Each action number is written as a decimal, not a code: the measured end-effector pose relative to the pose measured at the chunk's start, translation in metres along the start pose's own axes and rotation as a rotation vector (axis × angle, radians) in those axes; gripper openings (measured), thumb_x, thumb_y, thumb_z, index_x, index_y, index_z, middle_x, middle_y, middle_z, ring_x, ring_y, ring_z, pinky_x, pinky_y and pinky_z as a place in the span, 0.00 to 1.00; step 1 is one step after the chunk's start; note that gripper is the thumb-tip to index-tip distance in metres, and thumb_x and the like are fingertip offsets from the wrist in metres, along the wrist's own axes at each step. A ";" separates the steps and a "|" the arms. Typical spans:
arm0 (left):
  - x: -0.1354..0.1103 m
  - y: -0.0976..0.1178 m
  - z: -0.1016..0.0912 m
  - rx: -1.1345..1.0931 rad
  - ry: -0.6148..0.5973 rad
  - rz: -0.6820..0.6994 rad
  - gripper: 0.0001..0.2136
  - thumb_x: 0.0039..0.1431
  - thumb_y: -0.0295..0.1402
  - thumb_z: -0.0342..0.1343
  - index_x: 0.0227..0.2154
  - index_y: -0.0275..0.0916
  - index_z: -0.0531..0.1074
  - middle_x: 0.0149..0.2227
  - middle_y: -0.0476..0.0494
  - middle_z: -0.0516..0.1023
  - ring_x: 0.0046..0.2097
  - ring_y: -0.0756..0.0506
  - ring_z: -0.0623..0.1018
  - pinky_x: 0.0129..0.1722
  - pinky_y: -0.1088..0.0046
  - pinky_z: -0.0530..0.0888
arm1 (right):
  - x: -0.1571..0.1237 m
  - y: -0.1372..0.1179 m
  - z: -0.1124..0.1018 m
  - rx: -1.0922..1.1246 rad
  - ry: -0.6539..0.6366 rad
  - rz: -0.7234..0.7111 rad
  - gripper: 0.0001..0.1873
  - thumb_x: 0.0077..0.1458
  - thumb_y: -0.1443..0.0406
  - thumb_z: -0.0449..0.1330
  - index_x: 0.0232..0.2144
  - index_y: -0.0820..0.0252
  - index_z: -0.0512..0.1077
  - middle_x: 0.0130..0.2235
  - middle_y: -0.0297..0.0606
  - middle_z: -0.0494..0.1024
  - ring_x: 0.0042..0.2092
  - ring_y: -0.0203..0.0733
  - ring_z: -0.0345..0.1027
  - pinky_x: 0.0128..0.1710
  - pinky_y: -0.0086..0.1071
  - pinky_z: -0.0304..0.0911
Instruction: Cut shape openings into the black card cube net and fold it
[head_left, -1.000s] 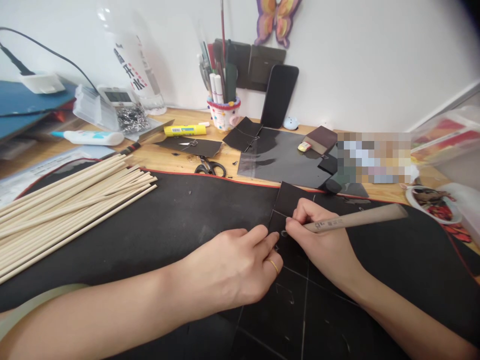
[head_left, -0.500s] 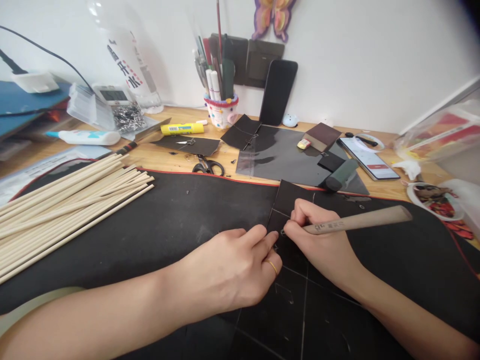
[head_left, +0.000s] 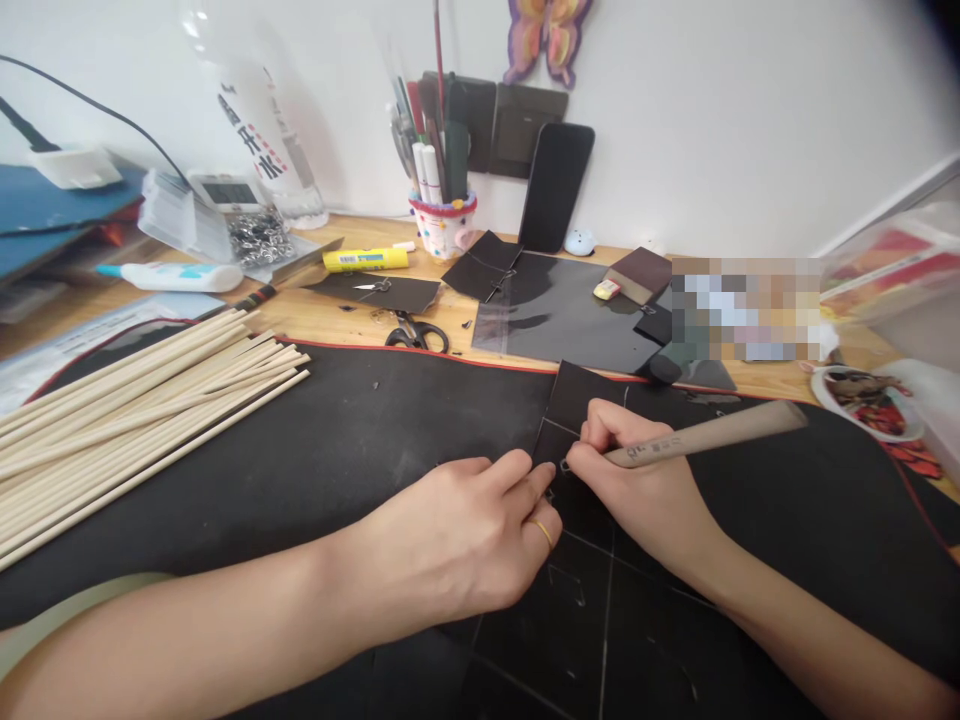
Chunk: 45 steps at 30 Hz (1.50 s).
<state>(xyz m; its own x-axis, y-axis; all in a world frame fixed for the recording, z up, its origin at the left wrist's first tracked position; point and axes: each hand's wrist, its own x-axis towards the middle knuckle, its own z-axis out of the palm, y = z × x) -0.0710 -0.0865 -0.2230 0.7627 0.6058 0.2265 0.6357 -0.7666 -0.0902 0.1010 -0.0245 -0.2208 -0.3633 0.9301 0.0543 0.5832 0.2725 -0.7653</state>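
My left hand (head_left: 480, 535), a ring on one finger, has its fingers bent together and pressed down on a black card (head_left: 581, 393) marked with thin pale lines. In my right hand (head_left: 649, 490) is a tool with a tapered, greyish-brown handle (head_left: 712, 437) bearing printed characters. Its handle slopes up to the right, and its working tip is mostly hidden at the fingertips, close to my left fingers. Below both hands lies a larger dark surface (head_left: 551, 625) with pale ruled lines and small drawn outlines.
Wooden sticks (head_left: 150, 430) lie at left on the black mat (head_left: 360, 430). Behind it are black-handled scissors (head_left: 416, 335), a yellow glue stick (head_left: 367, 259), a pen cup (head_left: 442, 225), a clear sheet (head_left: 555, 320) and an upright phone (head_left: 556, 188). A bowl (head_left: 862, 405) stands right.
Both hands stay almost in place. The tool's handle end has dipped slightly and shifted a little left. A blurred patch now covers the area of the phone lying at right.
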 end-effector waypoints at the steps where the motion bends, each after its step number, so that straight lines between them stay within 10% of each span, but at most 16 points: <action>1: 0.000 -0.001 0.000 0.001 -0.003 0.000 0.10 0.60 0.24 0.41 0.36 0.32 0.68 0.46 0.37 0.71 0.37 0.45 0.69 0.29 0.71 0.72 | 0.000 0.001 0.000 0.055 0.008 0.003 0.15 0.42 0.74 0.53 0.16 0.58 0.50 0.17 0.25 0.52 0.21 0.29 0.44 0.19 0.27 0.43; 7: -0.003 0.007 -0.010 0.042 0.002 0.020 0.11 0.59 0.25 0.43 0.40 0.30 0.69 0.47 0.36 0.71 0.40 0.43 0.71 0.32 0.71 0.73 | 0.008 0.009 -0.001 0.361 0.180 0.031 0.17 0.50 0.66 0.54 0.17 0.58 0.50 0.17 0.24 0.51 0.19 0.29 0.44 0.19 0.27 0.44; 18: 0.034 0.071 0.001 -0.197 0.100 0.137 0.15 0.61 0.39 0.39 0.47 0.44 0.65 0.52 0.48 0.66 0.54 0.40 0.64 0.44 0.56 0.69 | 0.034 0.029 -0.042 -0.024 0.181 -0.151 0.10 0.54 0.60 0.53 0.38 0.55 0.69 0.37 0.36 0.73 0.39 0.40 0.67 0.38 0.32 0.59; 23: 0.033 0.063 -0.008 -0.303 0.015 0.185 0.13 0.60 0.41 0.44 0.35 0.38 0.69 0.42 0.45 0.72 0.46 0.41 0.69 0.46 0.55 0.67 | 0.035 0.034 -0.039 -0.070 0.054 -0.226 0.11 0.50 0.63 0.57 0.38 0.57 0.68 0.37 0.39 0.75 0.40 0.43 0.68 0.41 0.35 0.60; 31: 0.001 0.046 -0.043 -0.301 -0.054 0.049 0.15 0.60 0.37 0.45 0.21 0.37 0.66 0.23 0.49 0.70 0.28 0.49 0.69 0.35 0.68 0.68 | 0.025 0.031 -0.056 0.070 0.190 -0.023 0.10 0.45 0.62 0.60 0.31 0.60 0.67 0.26 0.34 0.69 0.26 0.36 0.64 0.22 0.30 0.62; 37: -0.007 0.028 -0.043 -0.201 -0.010 -0.233 0.11 0.61 0.33 0.43 0.33 0.36 0.69 0.36 0.44 0.74 0.37 0.46 0.72 0.34 0.69 0.71 | -0.008 0.021 -0.062 0.257 0.179 0.199 0.12 0.43 0.61 0.61 0.31 0.59 0.67 0.26 0.32 0.66 0.25 0.33 0.62 0.20 0.26 0.64; 45: -0.011 0.036 -0.012 -0.052 -0.003 -0.268 0.19 0.57 0.42 0.46 0.45 0.34 0.67 0.49 0.35 0.70 0.51 0.36 0.69 0.41 0.61 0.72 | -0.022 0.014 -0.059 -0.240 0.314 -0.020 0.12 0.51 0.58 0.55 0.38 0.53 0.70 0.36 0.37 0.74 0.36 0.43 0.67 0.34 0.35 0.61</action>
<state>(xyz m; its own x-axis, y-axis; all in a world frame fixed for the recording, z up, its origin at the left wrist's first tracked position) -0.0575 -0.1233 -0.2172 0.5683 0.7891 0.2331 0.8082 -0.5885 0.0223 0.1604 -0.0267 -0.1951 -0.1580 0.9441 0.2892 0.7452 0.3062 -0.5924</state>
